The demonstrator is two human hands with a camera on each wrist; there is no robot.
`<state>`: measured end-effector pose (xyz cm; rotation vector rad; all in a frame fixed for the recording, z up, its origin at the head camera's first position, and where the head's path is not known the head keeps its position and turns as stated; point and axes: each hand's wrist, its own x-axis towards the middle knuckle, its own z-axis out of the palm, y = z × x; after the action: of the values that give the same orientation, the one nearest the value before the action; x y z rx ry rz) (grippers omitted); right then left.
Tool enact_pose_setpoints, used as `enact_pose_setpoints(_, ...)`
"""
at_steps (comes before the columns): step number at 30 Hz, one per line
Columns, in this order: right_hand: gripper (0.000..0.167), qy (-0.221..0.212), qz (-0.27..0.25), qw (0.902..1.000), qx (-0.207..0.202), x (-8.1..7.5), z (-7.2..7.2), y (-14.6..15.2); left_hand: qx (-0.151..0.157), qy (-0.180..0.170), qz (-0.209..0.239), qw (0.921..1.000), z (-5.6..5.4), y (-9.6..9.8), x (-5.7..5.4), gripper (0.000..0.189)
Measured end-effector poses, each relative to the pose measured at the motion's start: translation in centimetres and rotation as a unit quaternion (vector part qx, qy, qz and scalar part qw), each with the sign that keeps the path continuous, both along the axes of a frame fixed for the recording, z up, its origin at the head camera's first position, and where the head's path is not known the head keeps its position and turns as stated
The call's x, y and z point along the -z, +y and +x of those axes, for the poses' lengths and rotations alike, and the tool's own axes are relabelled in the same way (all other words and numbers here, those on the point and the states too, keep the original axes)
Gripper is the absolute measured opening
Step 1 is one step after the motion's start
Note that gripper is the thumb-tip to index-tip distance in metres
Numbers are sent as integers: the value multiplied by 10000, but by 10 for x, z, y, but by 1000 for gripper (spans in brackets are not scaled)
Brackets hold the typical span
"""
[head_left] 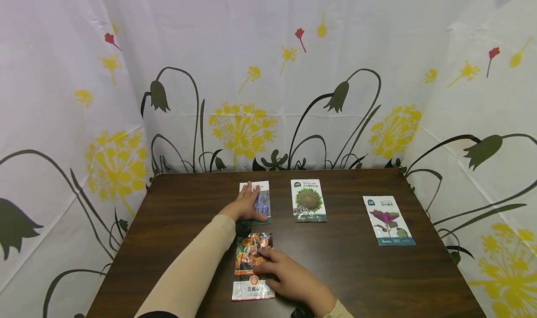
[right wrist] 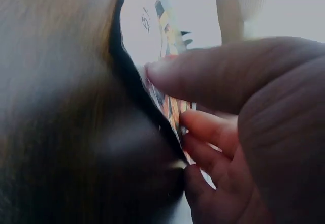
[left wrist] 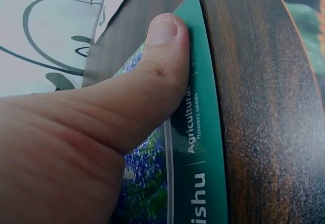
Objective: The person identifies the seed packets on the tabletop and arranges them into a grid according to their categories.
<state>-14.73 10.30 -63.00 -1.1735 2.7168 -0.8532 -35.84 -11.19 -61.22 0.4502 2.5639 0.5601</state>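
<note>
My left hand (head_left: 244,206) rests on a seed packet with purple-blue flowers (head_left: 264,201), its fingers spread over the front. In the left wrist view the thumb (left wrist: 162,56) presses along the packet's green lower band (left wrist: 203,132). Nearer to me lies a seed packet with orange flowers (head_left: 247,252) and a white lower part. My right hand (head_left: 289,276) touches its right side, fingers laid out over the picture. The right wrist view shows the thumb (right wrist: 198,76) on the white part and fingertips (right wrist: 190,120) by the orange picture; that view is blurred.
A sunflower-type seed packet (head_left: 308,200) lies right of the purple-flower one. Farther right, a packet with a purple leafy plant (head_left: 388,221) lies slightly turned. All are on a dark brown wooden table (head_left: 335,271). A white flower-printed curtain (head_left: 260,38) hangs behind it.
</note>
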Motion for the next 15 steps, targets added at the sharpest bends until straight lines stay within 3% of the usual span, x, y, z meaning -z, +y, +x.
enact_pose_setpoints(8, 46, 144, -84, 9997, -190, 6, -3, 3, 27, -14, 110, 9999, -1, -1, 4, 134)
enact_pose_setpoints(15, 54, -21, -124, 9992, -372, 4, -3, 4, -2, -14, 69, 10000, 0, -1, 3, 133)
